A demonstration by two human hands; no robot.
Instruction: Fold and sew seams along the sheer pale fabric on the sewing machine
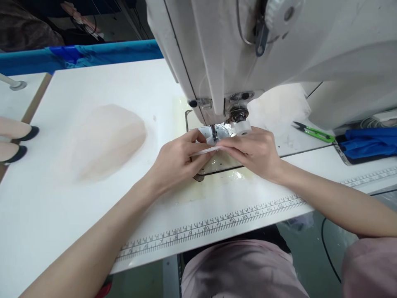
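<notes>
Both my hands meet just in front of the presser foot [214, 131] of a white sewing machine [198, 54]. My left hand [181, 157] pinches a narrow white fabric strip [206, 150], its fingers closed around the near part. With thumb and fingertips pressed together, my right hand [252, 151] grips the strip's other end. The strip lies above the metal needle plate [217, 165]. My fingers hide part of it, and whether it reaches under the foot I cannot tell.
Green thread snips [314, 131] lie right of the machine, near a phone [343, 155] under blue cloth [369, 142]. A printed ruler [206, 228] runs along the table's front edge. Two beige straps with black ends [29, 133] lie at the left. Blue fabric [118, 53] borders the back.
</notes>
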